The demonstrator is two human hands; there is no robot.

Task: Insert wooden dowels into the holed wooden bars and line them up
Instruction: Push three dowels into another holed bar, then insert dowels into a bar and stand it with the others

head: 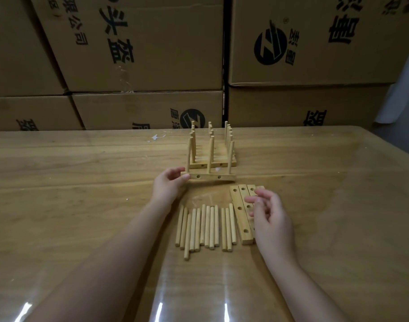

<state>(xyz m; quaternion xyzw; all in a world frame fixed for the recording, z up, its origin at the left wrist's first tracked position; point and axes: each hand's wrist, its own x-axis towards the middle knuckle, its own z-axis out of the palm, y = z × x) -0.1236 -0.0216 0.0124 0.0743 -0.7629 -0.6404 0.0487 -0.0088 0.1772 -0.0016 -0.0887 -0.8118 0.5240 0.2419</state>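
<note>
Stacked brown cardboard boxes (152, 54) with black print wall off the far side of the glossy wooden table (82, 182) on my feed. I see the left hand (168, 184) pinching the left end of a pale wooden bar with three upright dowels (208, 176) between thumb and curled fingers. That bar lies crosswise near the table's middle.

At 12 o'clock from it, just beside it, stands a row of finished dowel-filled bars (222, 164), packed one behind another. At 6 o'clock from the held bar lies a batch of loose round wooden dowels (206, 226), side by side with their ends pointing toward me. At 3 o'clock from those dowels, just beside them, lie several flat wooden bars with empty holes (240, 212).

The right hand (272, 217) hangs over these bars, fingers loosely bent and parted, holding nothing. I cannot tell whether it touches them.
</note>
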